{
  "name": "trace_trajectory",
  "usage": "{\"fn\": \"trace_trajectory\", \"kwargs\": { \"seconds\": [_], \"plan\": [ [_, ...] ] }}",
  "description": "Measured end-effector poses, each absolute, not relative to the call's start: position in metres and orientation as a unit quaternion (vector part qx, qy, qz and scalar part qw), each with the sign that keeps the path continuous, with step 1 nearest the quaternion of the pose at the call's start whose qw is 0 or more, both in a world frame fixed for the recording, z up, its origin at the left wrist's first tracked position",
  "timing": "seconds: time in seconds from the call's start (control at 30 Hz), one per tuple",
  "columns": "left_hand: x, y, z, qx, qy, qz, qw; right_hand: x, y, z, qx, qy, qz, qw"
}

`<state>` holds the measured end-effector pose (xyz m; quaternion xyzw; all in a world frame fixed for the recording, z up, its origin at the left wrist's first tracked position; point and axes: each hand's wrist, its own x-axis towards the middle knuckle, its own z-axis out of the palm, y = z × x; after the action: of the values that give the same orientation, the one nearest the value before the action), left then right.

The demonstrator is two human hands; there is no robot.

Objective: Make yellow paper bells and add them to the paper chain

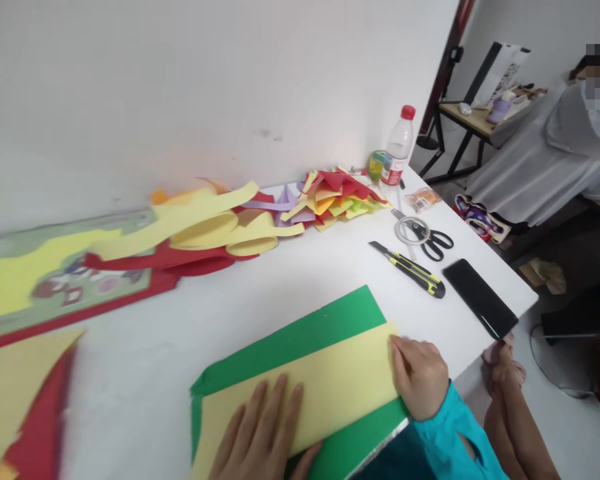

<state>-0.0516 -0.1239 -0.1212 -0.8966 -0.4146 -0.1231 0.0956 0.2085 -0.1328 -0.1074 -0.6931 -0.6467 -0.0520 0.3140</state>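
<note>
A pale yellow sheet of paper (330, 387) lies on top of a green sheet (310, 333) near the front edge of the white table (290, 280). My left hand (265, 433) rests flat on the yellow sheet with its fingers stretched out. My right hand (420, 377), in a teal sleeve, sits at the yellow sheet's right end with its fingers curled down onto the paper's edge.
Folded and curled coloured paper scraps (260, 213) pile along the wall. Right of the sheets lie a yellow-black utility knife (410, 268), scissors (430, 240), a tape roll (407, 230), a black phone (480, 298) and a water bottle (397, 153). Another person (570, 147) sits at the far right.
</note>
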Motion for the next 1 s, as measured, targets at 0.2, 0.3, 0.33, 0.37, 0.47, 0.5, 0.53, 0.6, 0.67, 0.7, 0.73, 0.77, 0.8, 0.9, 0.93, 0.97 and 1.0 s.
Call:
{"fn": "trace_trajectory", "kwargs": {
  "seconds": [0.2,0.3,0.33,0.37,0.47,0.5,0.53,0.6,0.67,0.7,0.73,0.77,0.8,0.9,0.93,0.97,1.0],
  "plan": [
    [-0.045,-0.133,-0.122,-0.865,-0.470,-0.136,0.108,0.218,-0.104,-0.113,-0.645,-0.683,-0.025,0.341],
    [-0.042,-0.138,-0.120,-0.848,-0.503,-0.127,0.110,0.221,-0.087,-0.108,-0.603,-0.698,0.026,0.386],
    [-0.040,-0.139,-0.118,-0.845,-0.507,-0.124,0.112,0.221,-0.084,-0.106,-0.592,-0.699,0.040,0.399],
    [-0.039,-0.140,-0.117,-0.845,-0.508,-0.121,0.114,0.221,-0.082,-0.103,-0.589,-0.695,0.050,0.411],
    [-0.036,-0.141,-0.112,-0.843,-0.513,-0.115,0.113,0.221,-0.088,-0.096,-0.616,-0.658,0.071,0.428],
    [-0.035,-0.141,-0.112,-0.843,-0.514,-0.114,0.109,0.222,-0.093,-0.095,-0.635,-0.643,0.078,0.422],
    [-0.034,-0.142,-0.111,-0.845,-0.513,-0.112,0.103,0.223,-0.099,-0.095,-0.654,-0.628,0.084,0.413],
    [-0.034,-0.142,-0.112,-0.851,-0.508,-0.106,0.082,0.225,-0.111,-0.098,-0.696,-0.597,0.088,0.390],
    [-0.034,-0.142,-0.113,-0.856,-0.504,-0.102,0.059,0.227,-0.121,-0.103,-0.724,-0.573,0.084,0.375],
    [-0.034,-0.142,-0.114,-0.857,-0.503,-0.102,0.051,0.227,-0.125,-0.105,-0.732,-0.565,0.084,0.371],
    [-0.034,-0.142,-0.115,-0.858,-0.501,-0.103,0.045,0.227,-0.127,-0.107,-0.738,-0.558,0.084,0.370],
    [-0.035,-0.142,-0.115,-0.859,-0.500,-0.105,0.043,0.226,-0.129,-0.109,-0.741,-0.553,0.085,0.371],
    [-0.034,-0.142,-0.115,-0.859,-0.499,-0.107,0.042,0.225,-0.129,-0.110,-0.742,-0.552,0.085,0.370],
    [-0.033,-0.143,-0.113,-0.857,-0.502,-0.113,0.041,0.221,-0.127,-0.110,-0.740,-0.555,0.075,0.374],
    [-0.031,-0.144,-0.112,-0.854,-0.506,-0.114,0.038,0.221,-0.125,-0.110,-0.737,-0.558,0.072,0.375],
    [-0.030,-0.144,-0.111,-0.851,-0.511,-0.115,0.034,0.221,-0.123,-0.110,-0.735,-0.560,0.071,0.376],
    [-0.028,-0.145,-0.110,-0.848,-0.517,-0.115,0.030,0.222,-0.121,-0.110,-0.733,-0.561,0.071,0.378]
  ]
}}
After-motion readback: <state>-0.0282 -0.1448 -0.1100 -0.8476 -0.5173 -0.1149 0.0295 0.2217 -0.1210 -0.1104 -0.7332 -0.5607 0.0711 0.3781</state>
